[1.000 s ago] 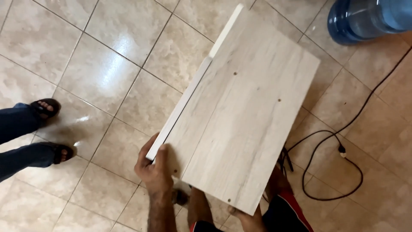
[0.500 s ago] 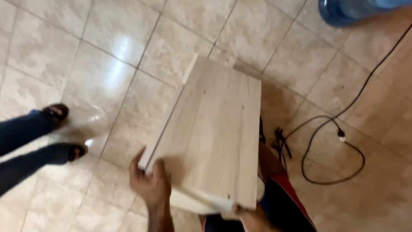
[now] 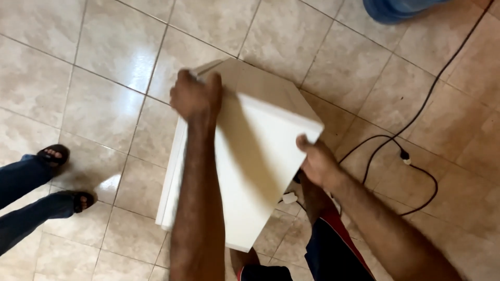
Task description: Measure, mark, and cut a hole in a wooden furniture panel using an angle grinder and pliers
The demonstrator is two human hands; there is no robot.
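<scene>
The left hand is closed over the far top corner of a pale wooden panel unit; the right hand is clamped on its near right edge. The unit is held tilted above the tiled floor, in front of the person's legs. For sound handling, both grips should be kept firm at opposite edges, and the black cable and a bystander's sandalled feet avoided.

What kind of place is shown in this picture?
Probably a room in a home: a glossy tiled floor, a loose black cable, a blue water bottle, and another person's sandalled feet nearby.
</scene>
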